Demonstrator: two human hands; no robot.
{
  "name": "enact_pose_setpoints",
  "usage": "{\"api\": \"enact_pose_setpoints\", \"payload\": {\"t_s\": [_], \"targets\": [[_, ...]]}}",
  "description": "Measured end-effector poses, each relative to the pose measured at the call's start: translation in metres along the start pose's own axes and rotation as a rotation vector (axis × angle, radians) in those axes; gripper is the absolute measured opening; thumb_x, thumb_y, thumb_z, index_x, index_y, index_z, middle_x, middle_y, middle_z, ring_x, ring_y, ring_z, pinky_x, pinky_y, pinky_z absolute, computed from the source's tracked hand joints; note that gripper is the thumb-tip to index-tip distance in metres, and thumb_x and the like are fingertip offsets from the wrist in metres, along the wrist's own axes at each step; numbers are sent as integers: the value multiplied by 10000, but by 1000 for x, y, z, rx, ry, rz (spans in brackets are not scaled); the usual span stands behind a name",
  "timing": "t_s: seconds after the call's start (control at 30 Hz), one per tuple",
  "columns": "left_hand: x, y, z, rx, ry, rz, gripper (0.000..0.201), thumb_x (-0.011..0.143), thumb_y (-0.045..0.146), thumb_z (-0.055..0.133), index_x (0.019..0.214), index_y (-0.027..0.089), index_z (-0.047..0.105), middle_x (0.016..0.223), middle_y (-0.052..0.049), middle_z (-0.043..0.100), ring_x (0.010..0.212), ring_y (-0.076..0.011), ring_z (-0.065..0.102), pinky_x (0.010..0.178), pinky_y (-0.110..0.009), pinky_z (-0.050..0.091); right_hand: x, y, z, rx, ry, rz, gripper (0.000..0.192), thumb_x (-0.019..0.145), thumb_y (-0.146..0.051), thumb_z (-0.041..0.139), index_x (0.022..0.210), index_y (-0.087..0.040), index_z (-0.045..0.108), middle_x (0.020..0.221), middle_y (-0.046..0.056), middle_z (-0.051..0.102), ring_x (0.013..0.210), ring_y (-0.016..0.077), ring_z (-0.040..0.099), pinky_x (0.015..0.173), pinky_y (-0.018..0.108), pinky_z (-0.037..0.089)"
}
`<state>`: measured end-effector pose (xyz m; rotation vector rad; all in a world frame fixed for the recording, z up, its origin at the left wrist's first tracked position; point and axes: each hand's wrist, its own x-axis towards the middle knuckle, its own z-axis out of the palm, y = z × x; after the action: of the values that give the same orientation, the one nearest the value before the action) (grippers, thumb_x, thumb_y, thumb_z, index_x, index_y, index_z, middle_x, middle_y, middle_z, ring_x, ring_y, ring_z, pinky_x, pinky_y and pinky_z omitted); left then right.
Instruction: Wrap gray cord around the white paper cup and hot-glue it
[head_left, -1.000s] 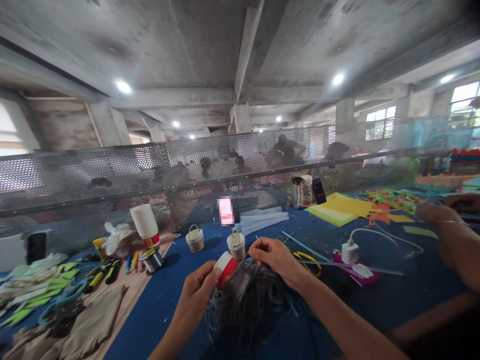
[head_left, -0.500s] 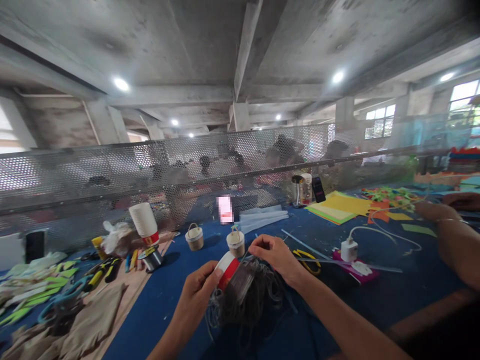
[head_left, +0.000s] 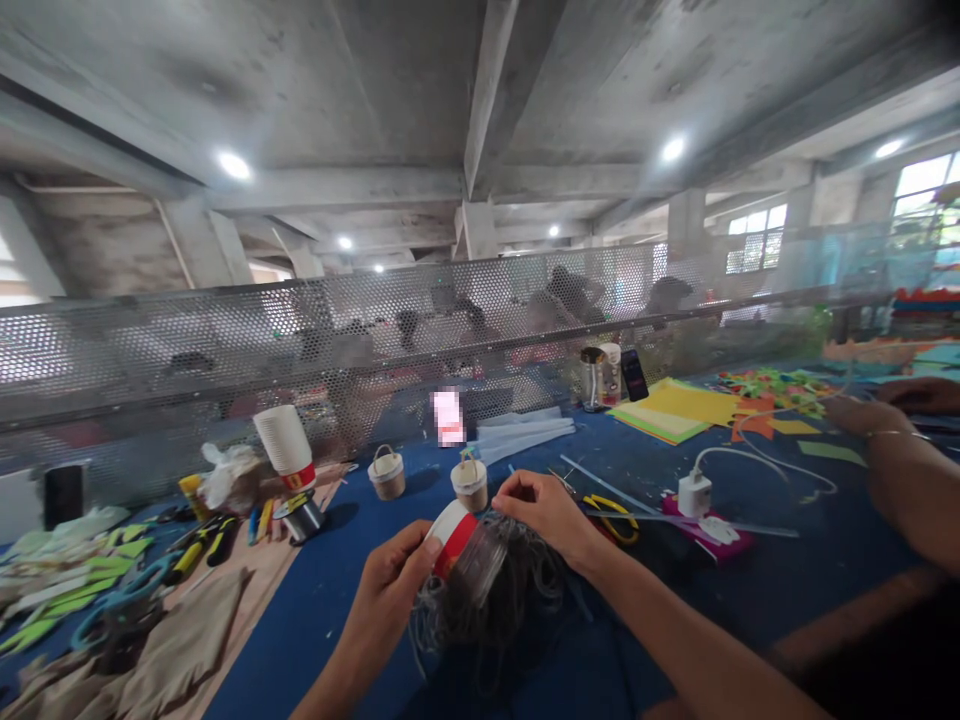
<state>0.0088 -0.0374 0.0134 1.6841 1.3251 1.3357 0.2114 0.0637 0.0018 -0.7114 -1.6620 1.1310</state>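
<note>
Over the blue table, left hand grips a red-white cup; right hand pinches cord.

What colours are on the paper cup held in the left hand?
The paper cup is white with a red band, gripped by the left hand; the head view shows it.

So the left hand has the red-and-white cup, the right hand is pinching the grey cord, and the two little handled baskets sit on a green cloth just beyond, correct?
Not quite: in the head view the cloth is blue, not green. The rest holds: the left hand holds the red-and-white cup, the right hand pinches the grey cord, and the two handled baskets sit just beyond.
</note>
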Motion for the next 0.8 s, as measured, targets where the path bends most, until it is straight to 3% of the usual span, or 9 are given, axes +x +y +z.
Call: {"api": "enact_pose_setpoints", "payload": {"t_s": [0.37,0.57,0.8], "targets": [[0,-3,-1,-69,39,-10,307,876,416,557,733,157,640,689,-6,592,640,-137,476,592,-215,383,0,4,1,-31,-26,21,134,733,-280,687,727,-151,651,672,-19,607,634,118,523,617,226,392],[-1,-1,4,-184,63,-53,323,841,448,601,853,142,703,670,-16,608,635,-154,523,592,-227,412,-1,7,3,-23,-55,35,124,732,-269,681,722,-148,653,664,-21,606,629,115,522,603,220,385],[-2,4,7,-221,99,-76,351,814,479,627,826,138,710,624,-11,614,602,-149,542,577,-222,426,-3,5,7,14,-86,79,87,710,-231,675,695,-150,647,644,-29,596,628,111,519,613,218,384]]}}
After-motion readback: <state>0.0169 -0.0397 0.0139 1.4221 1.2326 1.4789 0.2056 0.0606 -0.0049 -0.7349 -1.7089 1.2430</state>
